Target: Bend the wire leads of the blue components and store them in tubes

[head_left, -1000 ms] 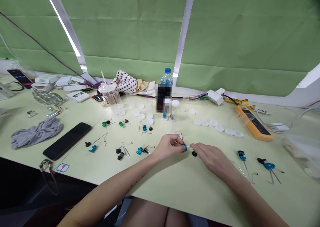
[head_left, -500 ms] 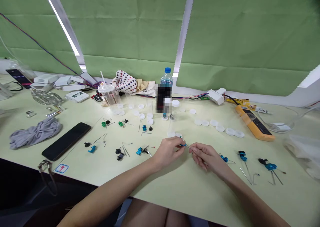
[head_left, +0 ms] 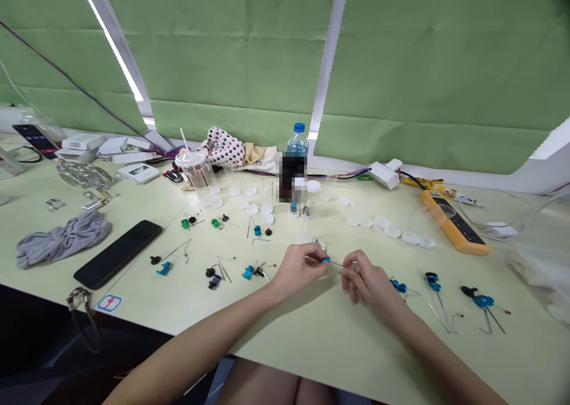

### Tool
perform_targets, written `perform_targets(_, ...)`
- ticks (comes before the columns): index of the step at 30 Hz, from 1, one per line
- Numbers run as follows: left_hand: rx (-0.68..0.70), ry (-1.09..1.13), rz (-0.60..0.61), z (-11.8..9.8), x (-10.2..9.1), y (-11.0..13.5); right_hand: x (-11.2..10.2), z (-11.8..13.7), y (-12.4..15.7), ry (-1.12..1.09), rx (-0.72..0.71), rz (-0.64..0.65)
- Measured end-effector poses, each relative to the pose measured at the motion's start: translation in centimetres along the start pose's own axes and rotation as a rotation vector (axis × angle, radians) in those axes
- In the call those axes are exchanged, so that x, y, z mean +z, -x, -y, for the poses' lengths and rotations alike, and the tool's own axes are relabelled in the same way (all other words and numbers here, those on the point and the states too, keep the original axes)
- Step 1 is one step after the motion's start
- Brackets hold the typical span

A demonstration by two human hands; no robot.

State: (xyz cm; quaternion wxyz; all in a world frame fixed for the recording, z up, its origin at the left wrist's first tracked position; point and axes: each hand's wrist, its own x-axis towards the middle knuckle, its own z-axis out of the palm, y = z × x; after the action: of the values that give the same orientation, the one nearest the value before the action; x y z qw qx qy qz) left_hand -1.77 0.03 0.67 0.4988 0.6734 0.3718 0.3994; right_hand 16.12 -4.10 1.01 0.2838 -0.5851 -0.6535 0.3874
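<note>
Near the middle of the table, my left hand (head_left: 299, 269) pinches a small blue metal part (head_left: 326, 260) between thumb and fingers. A thin metal rod (head_left: 336, 265) runs from that part towards my right hand (head_left: 366, 279), whose thumb and fingertips are closed on its other end. The rod's tip at the blue part is too small to make out. Beyond my left hand lies a round white cap (head_left: 319, 244). Right of my right hand are similar blue parts (head_left: 431, 281) with black discs and bent thin rods.
Several blue, green and black parts with rods lie to the left, such as a blue one (head_left: 164, 268). White round caps (head_left: 392, 232) line the back. A black phone (head_left: 118, 253), grey cloth (head_left: 65, 237), lidded cup (head_left: 196, 168), water bottle (head_left: 297, 141) and orange power strip (head_left: 454, 222) surround them.
My right hand's fingers have shifted slightly and lifted a little along the rod. My left hand keeps the blue part in nearly the same place.
</note>
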Motion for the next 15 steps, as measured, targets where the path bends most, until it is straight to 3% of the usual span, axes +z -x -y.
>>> perform_targets(3,-0.056,0.115,0.022,0.1,0.0,-0.1,-0.1,-0.7,-0.1,0.174,-0.066,-0.049)
perform_targets(10,-0.175,0.287,0.079,0.3,0.1,-0.4,-0.7,-2.6,-0.2,0.641,-0.479,-0.189)
perform_targets(15,-0.226,0.377,0.104,0.5,-0.1,-0.5,-1.2,-2.4,-0.3,0.756,-0.648,-0.194)
